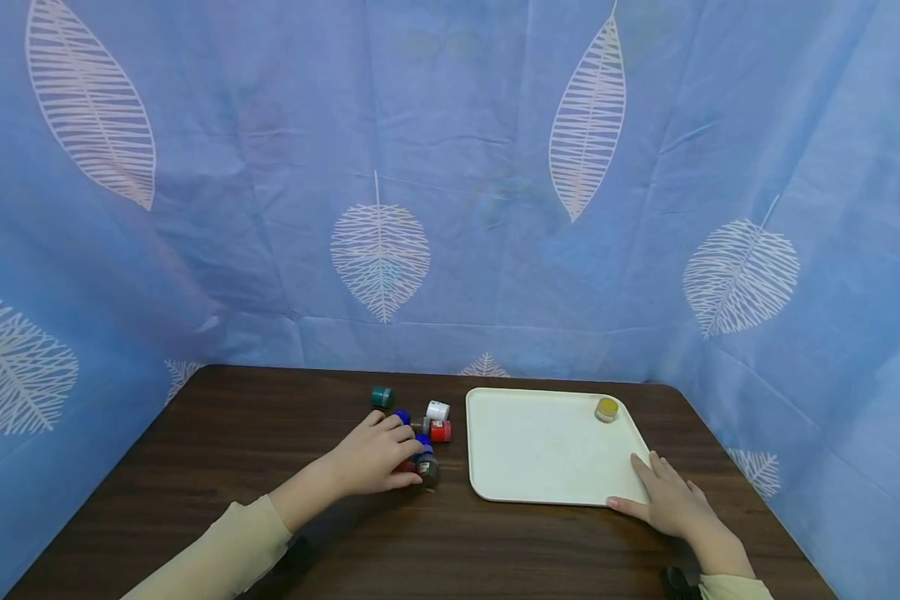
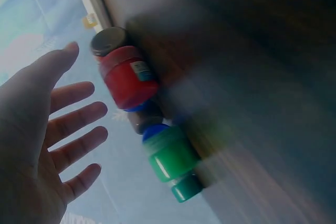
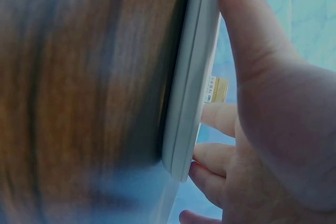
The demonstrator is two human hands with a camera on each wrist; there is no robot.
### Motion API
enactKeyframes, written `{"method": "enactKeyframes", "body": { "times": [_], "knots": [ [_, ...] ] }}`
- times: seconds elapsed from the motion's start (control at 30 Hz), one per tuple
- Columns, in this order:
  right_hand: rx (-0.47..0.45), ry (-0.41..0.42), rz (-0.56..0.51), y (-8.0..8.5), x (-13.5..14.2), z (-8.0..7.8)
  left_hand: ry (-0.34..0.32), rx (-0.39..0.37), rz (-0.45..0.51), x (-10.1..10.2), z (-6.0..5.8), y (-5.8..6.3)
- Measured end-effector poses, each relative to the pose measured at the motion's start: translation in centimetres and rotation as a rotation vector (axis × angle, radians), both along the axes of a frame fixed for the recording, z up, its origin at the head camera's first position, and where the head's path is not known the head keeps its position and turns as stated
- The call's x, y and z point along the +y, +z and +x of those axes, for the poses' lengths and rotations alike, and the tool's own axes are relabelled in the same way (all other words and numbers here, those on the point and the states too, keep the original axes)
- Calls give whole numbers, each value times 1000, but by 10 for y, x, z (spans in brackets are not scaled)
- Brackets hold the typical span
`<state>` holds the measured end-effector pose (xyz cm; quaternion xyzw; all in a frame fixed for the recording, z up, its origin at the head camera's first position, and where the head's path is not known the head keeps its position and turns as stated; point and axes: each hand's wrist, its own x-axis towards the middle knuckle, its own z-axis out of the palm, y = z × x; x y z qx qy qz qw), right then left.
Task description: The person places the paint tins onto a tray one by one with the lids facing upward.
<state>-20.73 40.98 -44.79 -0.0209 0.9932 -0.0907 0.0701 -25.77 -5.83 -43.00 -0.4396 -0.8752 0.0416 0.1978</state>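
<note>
My left hand [image 1: 378,454] reaches over a group of small paint jars left of a white tray [image 1: 547,450]. In the left wrist view its fingers [image 2: 79,114] are spread and hold nothing, beside a red jar [image 2: 128,80] and a green jar [image 2: 172,156]. In the head view a dark jar [image 1: 427,471] lies by the thumb, and part of the group is hidden under the hand. My right hand [image 1: 671,500] rests at the tray's near right corner, thumb at the front rim and fingers along the right side.
On the tray's far right corner stands a mustard-yellow jar [image 1: 606,409]. A white jar [image 1: 437,410] and a red-lidded jar [image 1: 440,431] lie near the tray's left edge. Farther back is a dark green jar [image 1: 382,397]. A blue leaf-print cloth [image 1: 487,267] hangs behind the brown table [image 1: 165,500].
</note>
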Motion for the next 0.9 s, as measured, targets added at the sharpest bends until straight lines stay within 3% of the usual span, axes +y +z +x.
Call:
{"method": "enactKeyframes", "body": {
  "times": [0.43,0.9],
  "knots": [
    [5,4,-15,1,-2,2,33,2,-107,-6,-1,-11],
    [-4,-4,-19,0,-2,2,33,2,-123,-6,-3,-14]
  ]
}}
